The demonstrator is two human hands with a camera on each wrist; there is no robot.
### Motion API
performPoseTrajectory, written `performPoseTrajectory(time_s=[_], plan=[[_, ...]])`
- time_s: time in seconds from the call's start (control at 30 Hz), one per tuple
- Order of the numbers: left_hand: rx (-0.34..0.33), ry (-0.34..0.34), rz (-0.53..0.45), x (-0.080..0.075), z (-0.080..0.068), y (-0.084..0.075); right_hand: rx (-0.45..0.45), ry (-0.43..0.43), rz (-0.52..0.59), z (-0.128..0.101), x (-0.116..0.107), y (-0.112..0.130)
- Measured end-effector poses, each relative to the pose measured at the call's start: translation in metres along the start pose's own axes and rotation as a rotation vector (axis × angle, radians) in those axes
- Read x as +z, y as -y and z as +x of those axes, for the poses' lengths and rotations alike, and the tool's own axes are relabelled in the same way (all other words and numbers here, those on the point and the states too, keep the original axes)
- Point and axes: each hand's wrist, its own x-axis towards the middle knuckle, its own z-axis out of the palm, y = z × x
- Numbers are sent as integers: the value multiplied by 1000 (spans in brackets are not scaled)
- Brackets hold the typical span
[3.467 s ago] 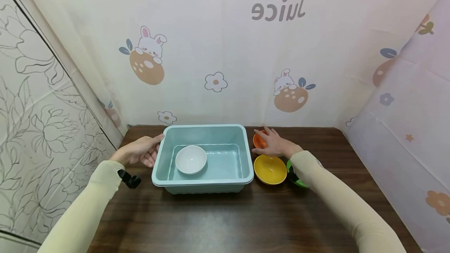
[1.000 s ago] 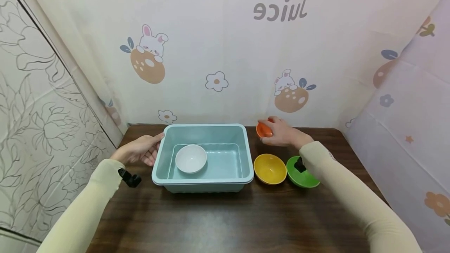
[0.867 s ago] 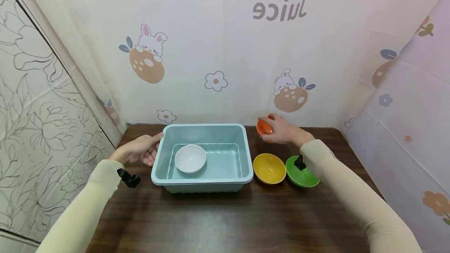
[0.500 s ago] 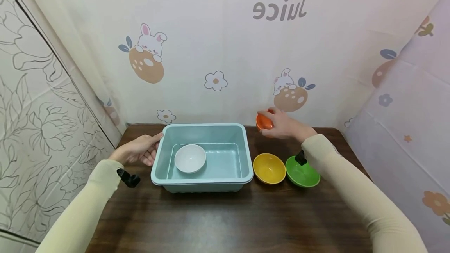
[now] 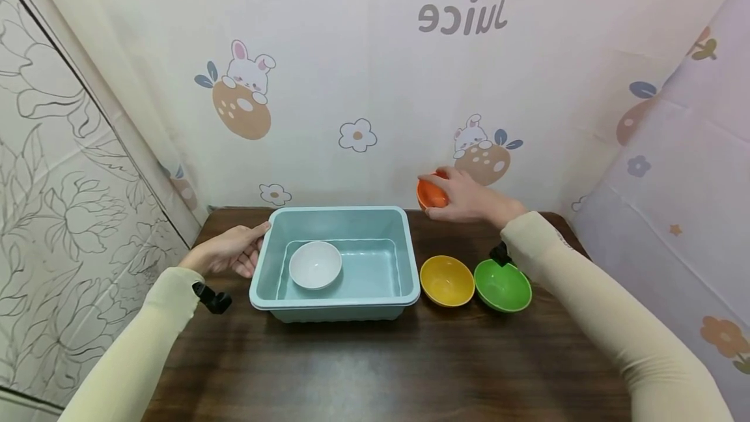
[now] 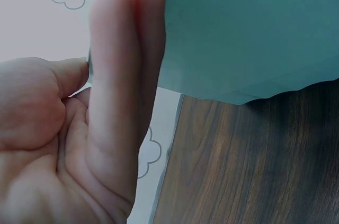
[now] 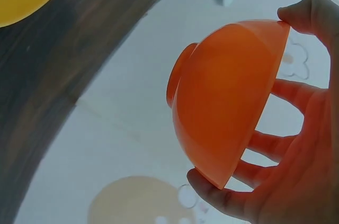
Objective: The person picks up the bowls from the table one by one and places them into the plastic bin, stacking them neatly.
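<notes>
My right hand (image 5: pixel 465 197) grips an orange bowl (image 7: pixel 228 97) by its rim, thumb on one side and fingers on the other. The bowl is up off the table, tilted, behind the yellow bowl (image 5: pixel 447 282). My left hand (image 5: pixel 231 251) pinches the left rim of a light blue plastic basin (image 5: pixel 334 303), its thumb at the rim and fingers along the outer wall (image 6: pixel 238 33). Inside the basin, toward its left, sits a white bowl (image 5: pixel 315 266). To the basin's right, the yellow bowl and a green bowl (image 5: pixel 504 288) stand side by side on the table.
The dark wooden table (image 5: pixel 351 370) extends toward me in front of the basin. A printed curtain (image 5: pixel 363 83) hangs right behind the table's back edge, with more hangings at both sides. A black wrist camera (image 5: pixel 213 298) sits on the left sleeve.
My right hand has closed on the orange bowl and lifted it off the table, lately shifting slightly left. The left hand and the basin have stayed in place.
</notes>
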Motion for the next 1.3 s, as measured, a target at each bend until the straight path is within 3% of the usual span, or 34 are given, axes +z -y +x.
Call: performPoseTrajectory(time_s=[0.47, 1.3], plan=[[9, -1, 3, 1, 1, 3, -66, 57, -53, 4, -16, 47], [5, -1, -5, -2, 1, 2, -195, 152, -57, 39, 3, 115]])
